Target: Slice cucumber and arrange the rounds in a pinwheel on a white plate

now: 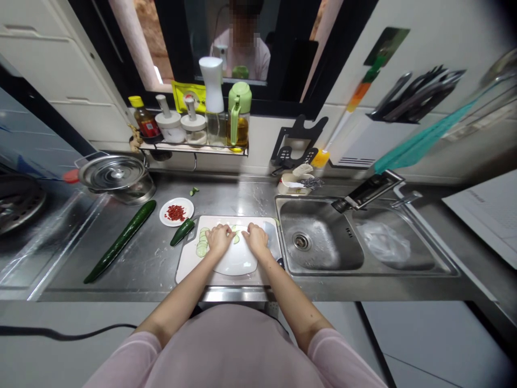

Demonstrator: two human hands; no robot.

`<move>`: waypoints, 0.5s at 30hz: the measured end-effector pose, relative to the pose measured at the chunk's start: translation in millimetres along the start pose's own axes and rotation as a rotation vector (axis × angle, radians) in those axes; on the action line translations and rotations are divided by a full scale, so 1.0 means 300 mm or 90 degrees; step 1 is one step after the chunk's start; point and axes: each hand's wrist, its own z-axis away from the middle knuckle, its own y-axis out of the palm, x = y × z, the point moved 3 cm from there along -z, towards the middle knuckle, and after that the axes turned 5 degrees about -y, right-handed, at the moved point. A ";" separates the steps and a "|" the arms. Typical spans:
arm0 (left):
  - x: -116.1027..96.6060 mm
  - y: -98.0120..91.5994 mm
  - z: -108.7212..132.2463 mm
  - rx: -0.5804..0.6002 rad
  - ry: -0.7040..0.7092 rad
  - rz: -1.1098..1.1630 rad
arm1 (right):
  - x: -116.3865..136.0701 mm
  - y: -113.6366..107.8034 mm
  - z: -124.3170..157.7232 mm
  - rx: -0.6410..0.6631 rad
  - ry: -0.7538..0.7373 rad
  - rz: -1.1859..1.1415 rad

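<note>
My left hand (219,238) and my right hand (256,238) rest side by side on the white cutting board (189,265). Both have their fingers curled down over pale green cucumber slices (236,237) between them. More slices (201,245) are stacked just left of my left hand. A white plate (238,262) lies on the board right below both hands. A knife (270,230) lies along the board's right edge, next to my right hand. A short dark green cucumber piece (182,231) lies off the board's upper left corner.
A whole cucumber (121,240), a small plate of chopped red chilli (176,212) and a lidded steel pot (115,175) are on the steel counter to the left. The sink (323,242) with its faucet (367,191) is to the right. A condiment shelf (194,146) is behind.
</note>
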 end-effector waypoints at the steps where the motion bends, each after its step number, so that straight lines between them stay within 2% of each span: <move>1: 0.001 0.002 -0.001 0.000 0.000 -0.001 | 0.000 0.000 -0.001 0.001 0.000 0.000; 15: 0.004 0.011 -0.006 -0.004 0.004 -0.006 | -0.001 0.001 -0.003 0.001 0.002 -0.002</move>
